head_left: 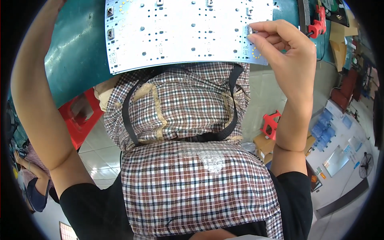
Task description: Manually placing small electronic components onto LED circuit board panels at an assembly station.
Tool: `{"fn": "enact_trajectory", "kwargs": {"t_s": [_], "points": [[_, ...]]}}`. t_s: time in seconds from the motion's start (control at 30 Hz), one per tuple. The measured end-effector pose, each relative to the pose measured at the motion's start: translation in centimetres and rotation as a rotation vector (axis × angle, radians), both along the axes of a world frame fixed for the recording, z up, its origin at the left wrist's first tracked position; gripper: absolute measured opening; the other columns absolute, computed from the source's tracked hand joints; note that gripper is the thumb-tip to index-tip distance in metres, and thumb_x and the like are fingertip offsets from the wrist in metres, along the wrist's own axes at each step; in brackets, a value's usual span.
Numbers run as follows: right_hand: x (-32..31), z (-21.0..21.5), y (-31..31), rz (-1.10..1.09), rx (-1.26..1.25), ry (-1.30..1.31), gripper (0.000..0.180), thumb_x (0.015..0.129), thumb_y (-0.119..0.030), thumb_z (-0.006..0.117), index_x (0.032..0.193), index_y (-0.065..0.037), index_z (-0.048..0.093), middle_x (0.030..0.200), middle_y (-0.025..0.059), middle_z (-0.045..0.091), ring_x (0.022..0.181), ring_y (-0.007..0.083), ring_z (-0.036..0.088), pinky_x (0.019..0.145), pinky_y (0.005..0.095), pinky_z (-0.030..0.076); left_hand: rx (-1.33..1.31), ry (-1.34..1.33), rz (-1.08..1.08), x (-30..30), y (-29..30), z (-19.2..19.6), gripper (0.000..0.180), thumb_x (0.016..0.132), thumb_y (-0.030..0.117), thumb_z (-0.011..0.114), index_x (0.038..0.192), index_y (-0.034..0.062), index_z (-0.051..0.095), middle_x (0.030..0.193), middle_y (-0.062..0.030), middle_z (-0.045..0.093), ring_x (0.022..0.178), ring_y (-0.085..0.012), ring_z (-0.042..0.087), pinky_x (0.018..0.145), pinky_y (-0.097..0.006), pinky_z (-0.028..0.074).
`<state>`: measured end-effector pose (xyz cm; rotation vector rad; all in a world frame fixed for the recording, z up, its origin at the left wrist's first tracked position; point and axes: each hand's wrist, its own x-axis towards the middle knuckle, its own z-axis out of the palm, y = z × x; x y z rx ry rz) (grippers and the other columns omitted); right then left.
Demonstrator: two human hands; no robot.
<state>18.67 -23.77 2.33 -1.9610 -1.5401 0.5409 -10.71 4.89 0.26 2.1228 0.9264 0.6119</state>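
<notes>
A large white circuit board panel point(172, 38), dotted with small black parts and rows of solder holes, lies across the near edge of the green table. Over its right side is my right hand point(286, 44), thumb and index finger closed around a small metal-cased component point(251, 30) at the board's surface. The other fingers curl behind it. Similar metal-cased parts, such as the boxy one point(111, 34), sit along the left edge. My left forearm point(34, 80) reaches up past the left of the board, and the hand lies beyond the top edge of the picture.
The green table top point(76, 48) extends left of the board. A red tool or plug point(319, 24) and a cardboard box point(340, 44) lie at the far right. Red stools point(82, 116) stand below the table. Another person point(36, 180) is at the left.
</notes>
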Motion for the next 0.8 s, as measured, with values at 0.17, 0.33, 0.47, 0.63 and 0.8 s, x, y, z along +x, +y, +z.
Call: {"fn": "enact_trajectory", "kwargs": {"t_s": [0.17, 0.33, 0.47, 0.63, 0.8], "points": [[0.2, 0.3, 0.0, -0.033, -0.058, 0.017, 0.019, 0.086, 0.002, 0.079, 0.105, 0.002, 0.076, 0.087, 0.0021, 0.073, 0.075, 0.0053, 0.066, 0.067, 0.0187, 0.051, -0.048, 0.038, -0.014, 1.3, -6.7, 3.0, 0.03, 0.095, 0.027, 0.071, 0.115, 0.0049, 0.072, 0.109, -0.0105, 0.07, 0.102, -0.0214, 0.069, 0.092, -0.036, 0.053], [0.2, 0.7, 0.0, -0.066, -0.14, 0.057, 0.019, 0.087, 0.002, 0.078, 0.106, 0.002, 0.076, 0.088, 0.0025, 0.074, 0.077, 0.0059, 0.067, 0.07, 0.0191, 0.052, -0.091, 0.074, -0.019, -4.1, -6.4, 1.4, 0.036, 0.098, 0.033, 0.067, 0.124, 0.0081, 0.07, 0.122, -0.011, 0.069, 0.114, -0.0226, 0.067, 0.102, -0.039, 0.052], [1.0, 0.1, 0.3, -0.052, -0.095, 0.113, 0.018, 0.083, -0.002, 0.08, 0.101, -0.001, 0.078, 0.082, 0.0078, 0.077, 0.071, 0.0111, 0.073, 0.063, 0.024, 0.057, -0.122, 0.101, -0.022, -6.9, -7.4, 0.8, 0.041, 0.1, 0.037, 0.065, 0.131, 0.0106, 0.069, 0.133, -0.0114, 0.067, 0.123, -0.0236, 0.066, 0.109, -0.041, 0.051], [0.3, 0.6, 0.5, 0.038, -0.059, -0.091, 0.016, 0.084, -0.002, 0.079, 0.1, -0.001, 0.078, 0.083, 0.0089, 0.077, 0.072, 0.0135, 0.075, 0.065, 0.0246, 0.058, 0.058, 0.123, -0.189, -7.6, -9.0, 0.8, 0.043, 0.1, 0.038, 0.063, 0.136, 0.0153, 0.066, 0.14, -0.0113, 0.064, 0.127, -0.0245, 0.065, 0.112, -0.041, 0.051], [0.2, 0.6, 0.3, 0.02, -0.068, -0.136, 0.015, 0.085, 0.0, 0.077, 0.099, -0.001, 0.077, 0.083, 0.0091, 0.076, 0.072, 0.015, 0.075, 0.066, 0.0251, 0.058, 0.126, 0.313, -0.309, -5.1, -11.4, 4.9, 0.046, 0.102, 0.036, 0.058, 0.144, 0.0195, 0.059, 0.144, -0.0102, 0.061, 0.131, -0.0249, 0.062, 0.113, -0.041, 0.05]]}}
